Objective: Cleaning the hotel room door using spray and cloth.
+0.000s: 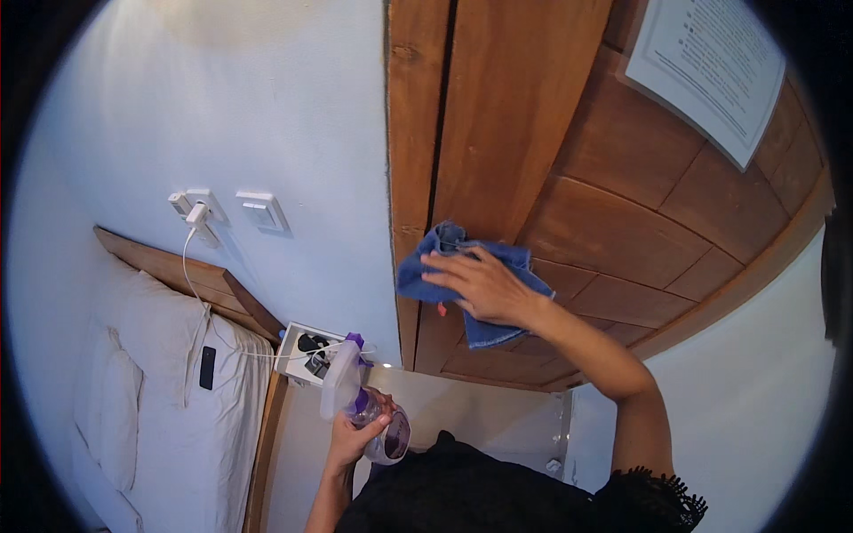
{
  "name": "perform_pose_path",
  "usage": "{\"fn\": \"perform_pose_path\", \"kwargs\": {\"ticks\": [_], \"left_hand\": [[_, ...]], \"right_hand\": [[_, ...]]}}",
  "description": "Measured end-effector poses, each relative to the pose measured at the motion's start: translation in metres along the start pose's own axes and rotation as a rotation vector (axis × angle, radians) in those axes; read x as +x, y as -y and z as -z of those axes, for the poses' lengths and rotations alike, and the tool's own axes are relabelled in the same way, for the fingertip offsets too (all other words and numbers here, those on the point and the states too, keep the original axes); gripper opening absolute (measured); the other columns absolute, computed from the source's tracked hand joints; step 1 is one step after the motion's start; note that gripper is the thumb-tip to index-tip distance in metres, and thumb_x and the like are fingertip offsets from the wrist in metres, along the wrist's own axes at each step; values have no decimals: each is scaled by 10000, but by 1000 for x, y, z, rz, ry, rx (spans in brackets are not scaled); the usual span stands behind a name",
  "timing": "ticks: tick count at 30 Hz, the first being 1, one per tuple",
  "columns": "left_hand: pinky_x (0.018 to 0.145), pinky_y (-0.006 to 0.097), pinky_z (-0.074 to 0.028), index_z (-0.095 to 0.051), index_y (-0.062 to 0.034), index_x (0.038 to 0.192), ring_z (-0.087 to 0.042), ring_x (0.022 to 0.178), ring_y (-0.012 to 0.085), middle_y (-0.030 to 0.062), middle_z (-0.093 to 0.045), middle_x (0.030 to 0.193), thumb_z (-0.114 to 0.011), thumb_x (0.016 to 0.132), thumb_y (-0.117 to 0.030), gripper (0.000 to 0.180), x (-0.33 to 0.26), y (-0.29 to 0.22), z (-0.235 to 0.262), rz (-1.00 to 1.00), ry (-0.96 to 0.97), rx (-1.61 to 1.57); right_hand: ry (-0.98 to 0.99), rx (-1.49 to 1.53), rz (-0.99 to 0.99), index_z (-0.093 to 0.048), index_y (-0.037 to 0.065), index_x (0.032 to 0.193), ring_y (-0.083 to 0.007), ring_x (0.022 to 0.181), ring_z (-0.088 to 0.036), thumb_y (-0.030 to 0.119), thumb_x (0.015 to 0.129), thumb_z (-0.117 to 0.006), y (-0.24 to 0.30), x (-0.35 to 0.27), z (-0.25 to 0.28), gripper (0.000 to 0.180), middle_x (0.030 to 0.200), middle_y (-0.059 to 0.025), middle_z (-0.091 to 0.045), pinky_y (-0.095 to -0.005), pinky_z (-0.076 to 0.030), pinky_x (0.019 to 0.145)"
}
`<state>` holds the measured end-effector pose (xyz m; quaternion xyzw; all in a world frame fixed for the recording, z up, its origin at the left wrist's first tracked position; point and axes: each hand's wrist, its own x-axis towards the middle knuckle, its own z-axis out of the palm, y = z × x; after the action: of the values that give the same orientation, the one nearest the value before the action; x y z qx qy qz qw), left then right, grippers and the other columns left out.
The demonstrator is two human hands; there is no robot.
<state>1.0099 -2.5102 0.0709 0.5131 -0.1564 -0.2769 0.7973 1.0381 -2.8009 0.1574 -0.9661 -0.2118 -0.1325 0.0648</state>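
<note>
My right hand [489, 289] presses a blue denim cloth [498, 334] against the wooden door [506, 115], its fingers spread over the fabric. Part of the cloth is bunched up above the fingertips, and its frayed lower edge hangs beneath the palm. Lower down, my left hand [358, 437] is wrapped around a clear spray bottle [395, 435] with purple parts and a translucent whitish head. The bottle is tilted, and my fingers cover some of its middle. A small red thing [442, 309] shows on the door just below the cloth.
A printed sheet [711, 75] is fixed high on the door. Left of the door frame, the wall carries a switch [262, 213] and a socket with a plugged-in charger [197, 213]. Below are a bed [200, 462] with a black phone [207, 368] and a white open box [298, 360] of small items.
</note>
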Motion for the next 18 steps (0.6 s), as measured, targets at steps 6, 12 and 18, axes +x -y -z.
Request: {"fn": "perform_pose_path", "kwargs": {"ticks": [6,12,18], "left_hand": [[853,400,-430,-512,-33,958,-584,817,220,82,-584,801,-720,710,-120,335,-8,18,-12,28,-47,82],[812,312,-466,-567,-18,968,-604,881,169,80,-632,926,-716,762,-97,266,-9,15,-9,-24,-26,-7],[805,336,-491,-525,19,1010,-619,897,214,136,-636,940,-741,725,-126,386,19,3,5,-70,-26,291]], "right_hand": [[-37,169,-151,-524,132,1233,-237,1204,-450,-29,721,-591,-18,-67,4,540,1341,-115,-447,-373,-373,952],[-724,35,-128,-537,119,1223,-304,1122,-493,-51,704,-611,1,-67,84,551,1307,-141,-469,-387,-398,927],[-939,-703,-13,-534,202,1241,-307,1253,-385,122,742,-630,6,34,189,514,1395,-66,-403,-475,-267,1011]]}}
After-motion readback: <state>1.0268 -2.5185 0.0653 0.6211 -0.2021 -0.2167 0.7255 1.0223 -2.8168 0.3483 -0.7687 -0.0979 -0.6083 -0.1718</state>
